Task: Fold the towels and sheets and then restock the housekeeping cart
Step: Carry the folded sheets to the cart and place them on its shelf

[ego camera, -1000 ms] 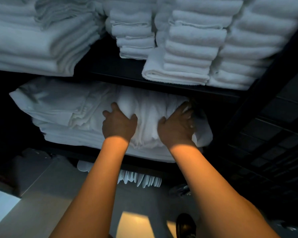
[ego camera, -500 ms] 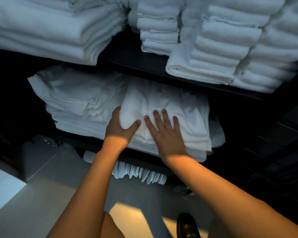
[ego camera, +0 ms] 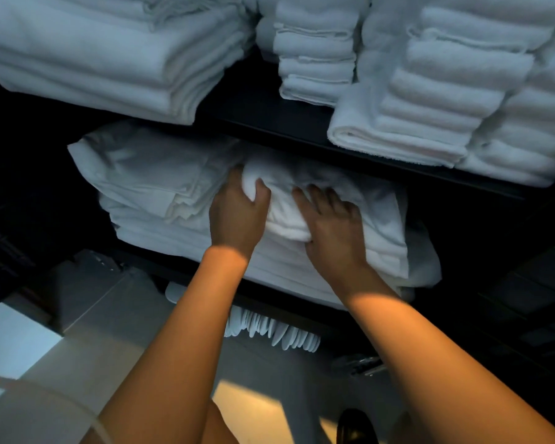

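Here, on the cart's middle shelf, left to right: a stack of folded sheets, then the left hand, grip closed with thumb curled over the left end of a folded white sheet, then the right hand, fingers straight and pressing flat on top. Long axis of that sheet running left to right, lying just beyond both hands, left hand nearer its end. Probably being seated beside the stack. Above, folded towels.

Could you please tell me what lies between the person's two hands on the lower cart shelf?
In the head view, a bunched fold of the white sheet lies between the left hand, which pinches it, and the right hand, which rests on it.
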A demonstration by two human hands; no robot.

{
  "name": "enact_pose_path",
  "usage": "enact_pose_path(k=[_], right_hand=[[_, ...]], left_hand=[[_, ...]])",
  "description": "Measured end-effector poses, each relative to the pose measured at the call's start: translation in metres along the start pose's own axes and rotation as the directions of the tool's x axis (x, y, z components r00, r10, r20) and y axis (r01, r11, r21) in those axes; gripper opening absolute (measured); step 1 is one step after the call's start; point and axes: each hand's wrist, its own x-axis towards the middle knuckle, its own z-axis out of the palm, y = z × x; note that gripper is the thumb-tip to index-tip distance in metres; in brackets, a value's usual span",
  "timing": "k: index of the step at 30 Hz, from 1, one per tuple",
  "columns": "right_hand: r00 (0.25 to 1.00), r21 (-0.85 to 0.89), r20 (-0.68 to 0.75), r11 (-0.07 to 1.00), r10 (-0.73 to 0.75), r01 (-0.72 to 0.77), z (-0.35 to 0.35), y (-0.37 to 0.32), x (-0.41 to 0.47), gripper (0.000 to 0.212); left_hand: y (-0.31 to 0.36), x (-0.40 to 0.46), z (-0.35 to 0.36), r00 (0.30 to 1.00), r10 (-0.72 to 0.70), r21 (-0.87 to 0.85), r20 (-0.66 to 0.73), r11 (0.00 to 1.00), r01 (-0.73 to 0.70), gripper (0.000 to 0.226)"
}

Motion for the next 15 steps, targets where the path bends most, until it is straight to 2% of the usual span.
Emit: enact_pose_path(k=[2, 4, 5, 7, 8, 10, 12, 15], right_hand=[[0.995, -0.027, 0.096, 0.999, -0.017, 0.02, 0.01, -0.016, 0.004, 0.082], [0.992, -0.038, 0.126, 0.999, -0.026, 0.031, 0.015, -0.023, 0.007, 0.078], [0.991, -0.035, 0.129, 0.999, -0.021, 0.026, 0.016, -0.023, 0.007, 0.079], [0.992, -0.026, 0.128, 0.999, -0.017, 0.021, 0.015, -0.019, 0.006, 0.081], [0.992, -0.024, 0.126, 0.999, -0.025, 0.028, 0.015, -0.017, 0.005, 0.082], [0.99, 0.007, 0.131, 0.999, -0.047, 0.047, 0.013, -0.013, 0.001, 0.085], [0.989, 0.046, 0.142, 0.998, -0.042, 0.036, 0.011, -0.002, -0.007, 0.094], [0.989, 0.019, 0.145, 0.999, 0.025, -0.028, 0.009, 0.03, -0.025, 0.112]], left_hand=[[-0.016, -0.002, -0.005, 0.995, -0.043, 0.138, 0.085, 0.99, 0.031, 0.047], [-0.028, -0.008, -0.011, 0.986, -0.053, 0.216, 0.161, 0.976, 0.017, 0.053], [-0.031, -0.011, -0.014, 0.982, -0.023, 0.25, 0.188, 0.968, -0.025, 0.056], [-0.029, -0.018, -0.016, 0.968, 0.133, 0.331, 0.212, 0.923, -0.199, 0.06], [-0.025, -0.022, -0.016, 0.942, 0.241, 0.354, 0.233, 0.882, -0.313, 0.06], [-0.019, -0.027, -0.012, 0.836, 0.409, 0.344, 0.365, 0.776, -0.529, 0.063], [-0.02, -0.034, -0.008, 0.738, 0.406, 0.371, 0.539, 0.673, -0.64, 0.081], [-0.035, -0.027, -0.009, 0.686, 0.351, 0.479, 0.637, 0.517, -0.709, 0.11]])
